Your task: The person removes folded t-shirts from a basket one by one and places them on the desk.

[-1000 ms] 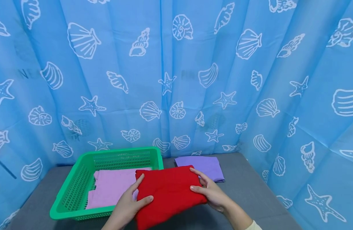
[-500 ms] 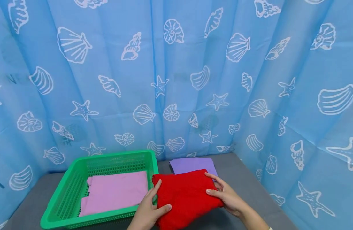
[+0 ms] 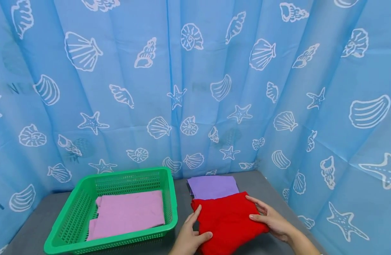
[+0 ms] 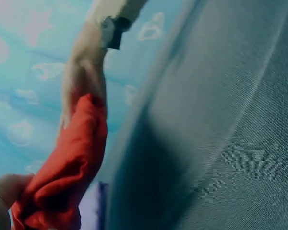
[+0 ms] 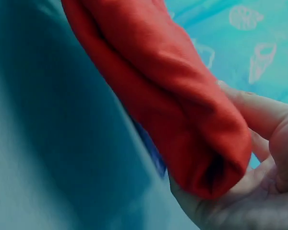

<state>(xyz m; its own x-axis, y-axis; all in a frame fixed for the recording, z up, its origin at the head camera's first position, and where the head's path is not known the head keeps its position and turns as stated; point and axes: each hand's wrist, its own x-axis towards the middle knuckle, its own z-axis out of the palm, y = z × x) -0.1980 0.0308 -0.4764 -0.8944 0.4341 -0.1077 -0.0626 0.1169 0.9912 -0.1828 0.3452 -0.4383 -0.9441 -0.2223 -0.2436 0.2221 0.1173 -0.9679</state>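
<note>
1. Red folded cloth [image 3: 229, 219]: held above the grey table [image 3: 39, 226] near its front edge, right of the basket; its far edge overlaps the near edge of the purple cloth in the head view. Seen from the wrist views as a thick folded bundle lifted off the table surface.
2. Left hand [image 3: 190, 238]: grasps the cloth's left side, thumb curled over the top, fingers laid along the edge.
3. Right hand [image 3: 271, 219]: grasps the cloth's right side, thumb on top, fingers beneath; the right wrist view shows the palm cupping the folded end.
4. Green basket [image 3: 71, 212]: plastic, perforated walls, stands on the left part of the table, just beside the red cloth but apart from it.
5. Pink folded cloth [image 3: 128, 214]: lies flat inside the basket.
6. Purple folded cloth [image 3: 212, 186]: lies flat on the table toward the back edge, right of the basket.
7. Blue curtain [image 3: 195, 88]: white shell and starfish print, encloses the table at back and sides.
</note>
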